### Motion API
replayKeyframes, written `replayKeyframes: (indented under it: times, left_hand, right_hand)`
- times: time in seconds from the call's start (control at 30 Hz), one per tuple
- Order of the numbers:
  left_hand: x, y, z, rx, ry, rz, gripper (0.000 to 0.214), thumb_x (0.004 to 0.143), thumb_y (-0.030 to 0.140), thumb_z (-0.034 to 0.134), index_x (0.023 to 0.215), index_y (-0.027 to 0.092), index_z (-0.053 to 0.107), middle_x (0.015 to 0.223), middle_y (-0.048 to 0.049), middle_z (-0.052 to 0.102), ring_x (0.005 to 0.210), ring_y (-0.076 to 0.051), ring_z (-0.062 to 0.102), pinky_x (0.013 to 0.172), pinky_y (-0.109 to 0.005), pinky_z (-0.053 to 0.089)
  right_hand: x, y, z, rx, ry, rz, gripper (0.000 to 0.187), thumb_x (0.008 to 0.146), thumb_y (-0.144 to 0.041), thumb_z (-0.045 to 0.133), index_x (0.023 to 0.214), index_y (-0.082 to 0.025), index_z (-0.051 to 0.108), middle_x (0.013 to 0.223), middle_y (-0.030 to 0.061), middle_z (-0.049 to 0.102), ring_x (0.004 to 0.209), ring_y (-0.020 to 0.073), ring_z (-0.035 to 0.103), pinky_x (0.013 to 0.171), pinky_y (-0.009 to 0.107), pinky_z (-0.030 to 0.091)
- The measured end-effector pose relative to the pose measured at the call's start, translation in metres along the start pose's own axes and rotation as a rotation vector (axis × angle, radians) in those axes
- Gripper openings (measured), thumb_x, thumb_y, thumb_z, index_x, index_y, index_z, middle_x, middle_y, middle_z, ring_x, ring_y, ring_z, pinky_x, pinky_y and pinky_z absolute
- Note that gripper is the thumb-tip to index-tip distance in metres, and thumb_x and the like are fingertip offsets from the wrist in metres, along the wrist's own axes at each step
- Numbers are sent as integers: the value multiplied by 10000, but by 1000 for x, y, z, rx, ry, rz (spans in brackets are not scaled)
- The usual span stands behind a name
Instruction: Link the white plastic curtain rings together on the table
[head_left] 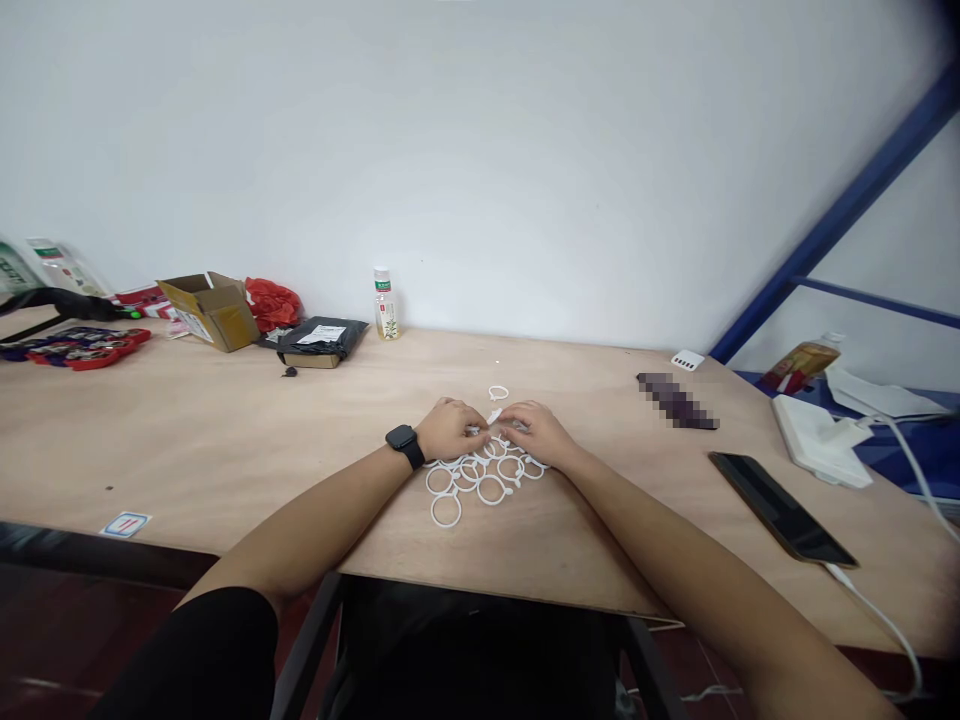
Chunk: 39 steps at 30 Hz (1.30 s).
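Note:
Several white plastic rings (480, 489), each with a small tab like a curtain ring's, lie in a loose pile near the table's front edge. My left hand (448, 430), with a black watch (406, 444) on its wrist, is over the pile's back left side, fingers curled in a pinch. Facing it, my right hand (540, 434) has its thumb and fingers bent together. Between the fingertips shows a small white piece (494, 415), seemingly part of a ring; the fingers partly hide it. Just beyond the hands one ring (498, 399) lies apart from the pile.
On the wooden table (300, 430) a bottle (386, 310) stands by the wall. Left of it are a black parcel (326, 338), a red bag (274, 305) and an open carton (217, 315). To the right lie a phone (780, 507) with a cable and a white power strip (814, 445).

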<state>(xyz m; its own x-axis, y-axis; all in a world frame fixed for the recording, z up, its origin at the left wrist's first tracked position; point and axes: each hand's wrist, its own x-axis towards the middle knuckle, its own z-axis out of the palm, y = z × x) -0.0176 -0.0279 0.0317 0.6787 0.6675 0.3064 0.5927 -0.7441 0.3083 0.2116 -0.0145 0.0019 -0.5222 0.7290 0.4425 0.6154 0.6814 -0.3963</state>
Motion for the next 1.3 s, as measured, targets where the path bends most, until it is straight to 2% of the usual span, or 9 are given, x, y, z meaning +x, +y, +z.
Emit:
replayKeyframes:
  times: [0.17, 0.3, 0.43, 0.5, 0.6, 0.77, 0.93, 1.1, 1.3]
  left_hand:
    - [0, -3, 3, -44, 35, 100, 240, 871, 387, 581, 1005, 241, 717, 1045, -17, 732, 984, -189, 658, 944, -331, 406]
    - [2, -4, 4, -80, 146, 207, 242, 882, 358, 568, 1005, 209, 714, 1050, -55, 723, 984, -197, 651, 909, -331, 456]
    - [3, -4, 3, -139, 299, 251, 196, 892, 275, 545, 966, 186, 703, 1004, -81, 717, 940, -186, 650, 870, -336, 504]
    - [2, -2, 3, -184, 353, 263, 171, 894, 222, 526, 939, 185, 686, 986, -78, 712, 933, -173, 651, 855, -325, 519]
    - [1, 2, 3, -249, 372, 277, 129, 876, 170, 518, 885, 177, 647, 928, -67, 698, 887, -154, 651, 815, -296, 528]
    - [-1, 5, 4, -272, 419, 132, 63, 855, 165, 528, 870, 175, 589, 825, -34, 662, 765, -131, 629, 723, -261, 519]
    - [-2, 5, 6, -253, 459, 59, 131, 841, 155, 535, 954, 179, 597, 880, -29, 690, 771, -133, 646, 717, -263, 518]
    - [0, 7, 4, -150, 447, 95, 85, 844, 209, 560, 882, 180, 630, 825, -38, 695, 774, -160, 643, 757, -304, 504]
    - [0, 11, 1, -104, 360, 143, 144, 859, 291, 555, 889, 176, 636, 814, -46, 681, 704, -151, 605, 725, -299, 479]
  right_hand:
    - [1, -5, 1, 5, 0, -145, 214, 852, -259, 630, 1057, -260, 691, 1133, 54, 701, 1059, 239, 639, 927, 415, 473]
    - [1, -10, -1, 4, 47, -209, 243, 864, -237, 610, 1099, -253, 667, 1174, 64, 680, 1097, 243, 616, 942, 436, 464]
    - [0, -13, -5, -2, 249, -102, 189, 866, -251, 612, 1046, -231, 665, 1056, 74, 703, 1007, 244, 631, 900, 428, 482]
    - [-1, -15, -7, 9, 305, -29, 258, 872, -267, 610, 1125, -223, 634, 1051, 81, 695, 986, 241, 631, 882, 417, 493]
    - [-2, -18, -9, 51, 238, -36, 284, 908, -276, 558, 1183, -228, 608, 1055, 80, 691, 965, 228, 638, 854, 389, 504]
    - [-2, -26, -8, 95, 148, -70, 172, 932, -273, 511, 939, -225, 676, 876, 56, 709, 827, 203, 649, 762, 347, 495]
    - [-3, -35, -7, 124, 126, -96, 129, 868, -339, 629, 913, -229, 680, 892, 47, 726, 836, 200, 662, 795, 345, 475]
    - [-1, -42, -5, 6, 107, -166, 280, 772, -470, 734, 839, -204, 677, 787, 48, 709, 802, 210, 638, 788, 345, 435]
    - [0, -43, -2, -72, 133, -189, 122, 878, -239, 581, 802, -207, 672, 721, 33, 686, 731, 182, 603, 775, 335, 419]
